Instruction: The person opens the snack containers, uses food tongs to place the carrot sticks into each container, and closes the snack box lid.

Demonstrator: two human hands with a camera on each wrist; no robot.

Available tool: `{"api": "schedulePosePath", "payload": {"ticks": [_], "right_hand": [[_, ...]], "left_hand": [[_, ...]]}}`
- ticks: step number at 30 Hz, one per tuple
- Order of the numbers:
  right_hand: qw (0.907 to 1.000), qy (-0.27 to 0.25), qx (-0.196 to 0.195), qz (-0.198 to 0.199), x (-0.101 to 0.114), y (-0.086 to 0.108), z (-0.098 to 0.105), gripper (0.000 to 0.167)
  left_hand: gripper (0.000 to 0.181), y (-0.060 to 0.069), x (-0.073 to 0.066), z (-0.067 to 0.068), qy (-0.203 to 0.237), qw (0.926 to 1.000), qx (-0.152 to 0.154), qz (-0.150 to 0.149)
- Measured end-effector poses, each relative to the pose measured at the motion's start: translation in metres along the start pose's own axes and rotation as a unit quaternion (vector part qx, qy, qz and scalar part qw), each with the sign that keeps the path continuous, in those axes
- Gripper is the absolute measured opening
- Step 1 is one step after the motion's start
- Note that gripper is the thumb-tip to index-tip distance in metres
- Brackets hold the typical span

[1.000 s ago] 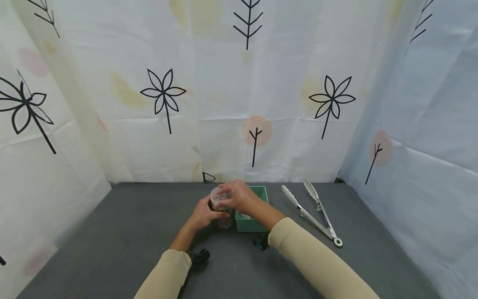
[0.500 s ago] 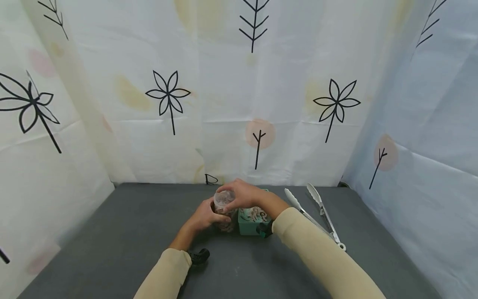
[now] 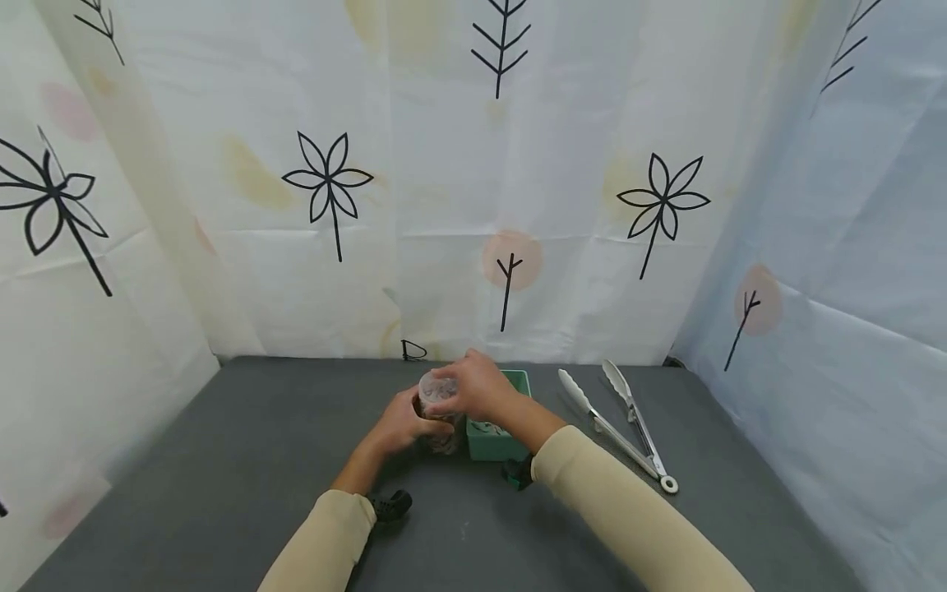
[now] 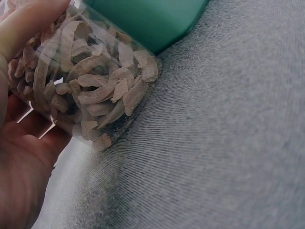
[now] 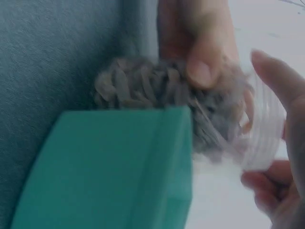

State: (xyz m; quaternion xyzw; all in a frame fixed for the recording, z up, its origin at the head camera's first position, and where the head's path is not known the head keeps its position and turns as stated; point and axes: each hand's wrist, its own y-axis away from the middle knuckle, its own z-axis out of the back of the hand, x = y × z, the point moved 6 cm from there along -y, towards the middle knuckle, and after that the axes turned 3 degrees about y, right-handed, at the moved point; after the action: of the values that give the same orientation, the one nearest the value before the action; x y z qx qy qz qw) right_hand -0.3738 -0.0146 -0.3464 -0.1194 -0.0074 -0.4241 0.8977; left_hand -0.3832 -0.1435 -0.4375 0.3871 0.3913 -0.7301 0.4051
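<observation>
A clear plastic jar [image 4: 100, 81] full of brownish dried strips stands on the grey table. My left hand [image 3: 400, 423] grips its side, the thumb across the front in the right wrist view and the palm [image 4: 24, 162] showing in the left wrist view. On top is a translucent ribbed lid [image 5: 266, 121], and my right hand [image 3: 477, 386] holds it by the rim with thumb and fingers on opposite sides. Close against the jar's right stands a green box [image 3: 497, 448]. Some strips show inside the box, partly hidden by my right wrist.
Metal tongs [image 3: 625, 432] lie spread on the table [image 3: 296, 460] to the right of the box. A white patterned cloth [image 3: 429, 164] hangs behind the table and along both sides.
My right hand has twisted at the lid, its forearm swinging over the green box and then back. The left hand keeps its grip on the jar. The head view has shifted slightly.
</observation>
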Motion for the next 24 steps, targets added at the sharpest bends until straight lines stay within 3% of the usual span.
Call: {"api": "schedulePosePath", "payload": {"ticks": [5, 10, 14, 18, 21, 24], "right_hand": [[0.9966, 0.058, -0.038, -0.044, 0.008, 0.001, -0.002, 0.061], [0.9940, 0.082, -0.027, -0.067, 0.011, 0.000, -0.003, 0.065], [0.9997, 0.006, 0.025, 0.000, 0.007, -0.003, 0.000, 0.064], [0.9880, -0.095, 0.101, 0.069, 0.001, -0.005, 0.002, 0.064], [0.9797, -0.122, 0.133, 0.088, 0.000, -0.005, 0.006, 0.064], [0.9783, -0.124, 0.139, 0.092, 0.000, -0.006, 0.009, 0.063]], "left_hand": [[0.069, 0.002, 0.000, 0.002, -0.009, 0.9999, -0.010, -0.007], [0.067, 0.002, 0.002, 0.003, -0.017, 0.9998, -0.008, -0.002], [0.060, 0.001, 0.004, 0.001, -0.002, 1.0000, 0.002, 0.006], [0.062, 0.000, 0.004, 0.001, 0.005, 0.9999, 0.008, 0.009], [0.064, 0.000, 0.003, 0.000, 0.009, 0.9998, 0.014, 0.009], [0.065, 0.000, 0.003, 0.000, 0.006, 0.9999, 0.014, 0.008]]}}
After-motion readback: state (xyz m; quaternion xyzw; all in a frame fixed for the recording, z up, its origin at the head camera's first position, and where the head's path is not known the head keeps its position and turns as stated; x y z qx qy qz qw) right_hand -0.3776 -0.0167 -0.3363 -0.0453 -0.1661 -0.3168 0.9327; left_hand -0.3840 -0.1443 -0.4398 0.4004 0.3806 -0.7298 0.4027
